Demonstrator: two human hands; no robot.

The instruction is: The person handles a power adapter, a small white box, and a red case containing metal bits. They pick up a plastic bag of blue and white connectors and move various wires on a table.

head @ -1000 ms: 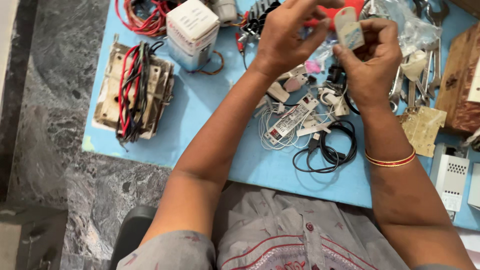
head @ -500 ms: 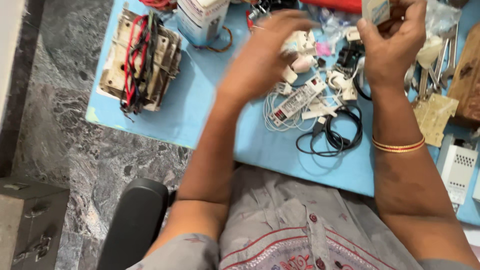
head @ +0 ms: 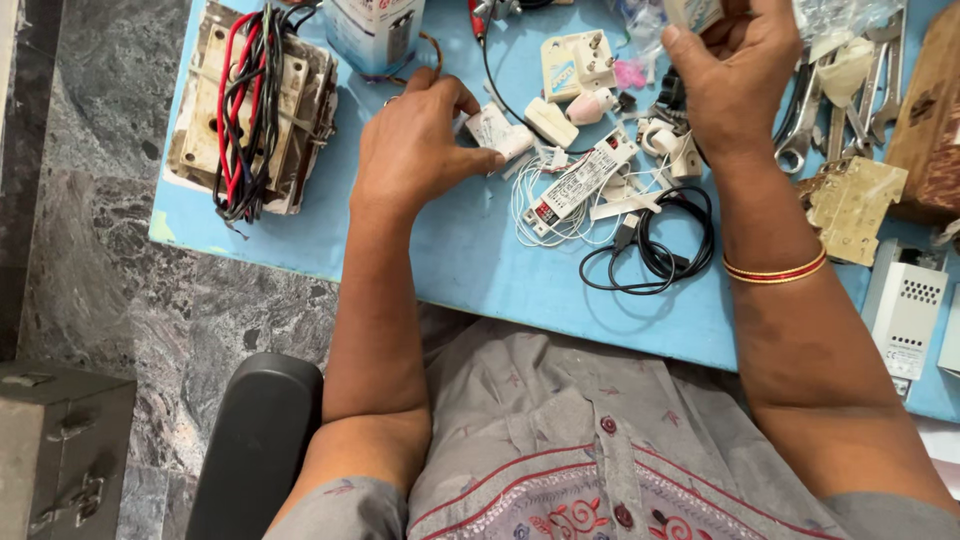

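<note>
Left hand [head: 415, 150] lowered onto white part [head: 497, 131]

Cable coil [head: 655, 250] right of (beside) driver module [head: 578, 185].

- Blue tabletop [head: 450, 260] over grey marble floor [head: 120, 300].
- Far left: wired switch board [head: 250, 100].
- Centre: white LED driver [head: 580, 185], black coiled cable [head: 655, 250].
- Right: spanners [head: 820, 110], white perforated power supply [head: 905, 315].

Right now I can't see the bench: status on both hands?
Left hand pinching white part on table. Right hand holding small part up. Cables nearby.
</note>
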